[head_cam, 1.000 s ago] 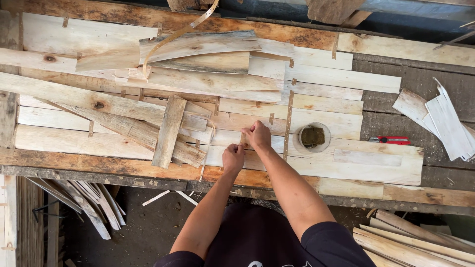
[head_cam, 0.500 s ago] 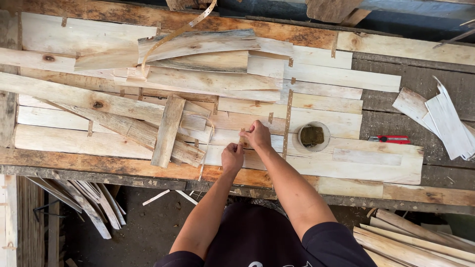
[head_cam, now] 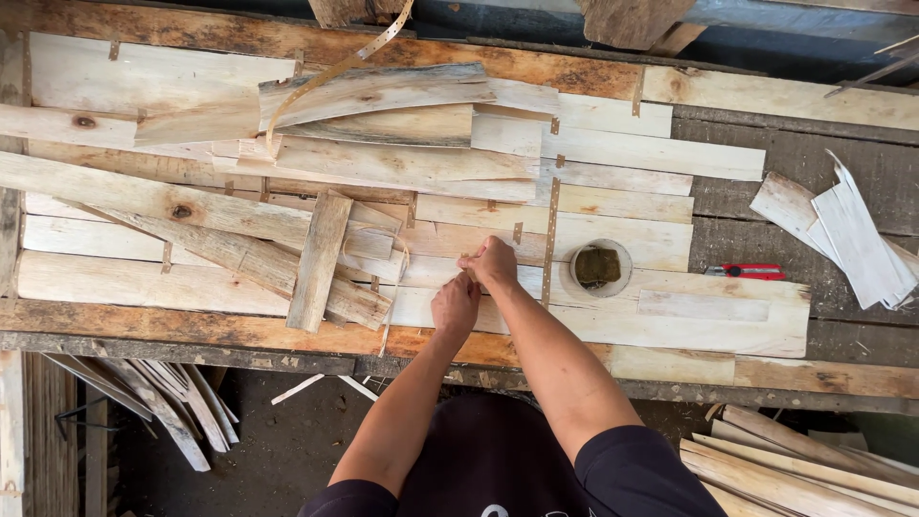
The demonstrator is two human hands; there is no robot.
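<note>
Nearest the camera, at the bottom of the frame, both forearms reach up from a dark shirt toward the middle of the counter [head_cam: 191,340]. The left hand [head_cam: 454,304] sits just below and slightly left of the right hand [head_cam: 491,263]; the two are almost touching, the left being the nearer to the counter's front edge. The fingers of both hands are curled and pressed together over something small at the seam between two pale wooden slats [head_cam: 613,321]; whether they pinch a nail, a staple or only the slat's edge is too small to tell. The slats under the hands run left to right across the frame, so their long axis lies crosswise to the arms, and the hands work at about the middle of that length. Just right of the right hand a thin metal strip [head_cam: 550,239] runs upright across the slats, and beyond it stands a small round container [head_cam: 599,267] with dark contents. Further right lies a red cutter [head_cam: 750,272]. Toward the top of the frame, loose curved boards [head_cam: 383,91] are stacked
</note>
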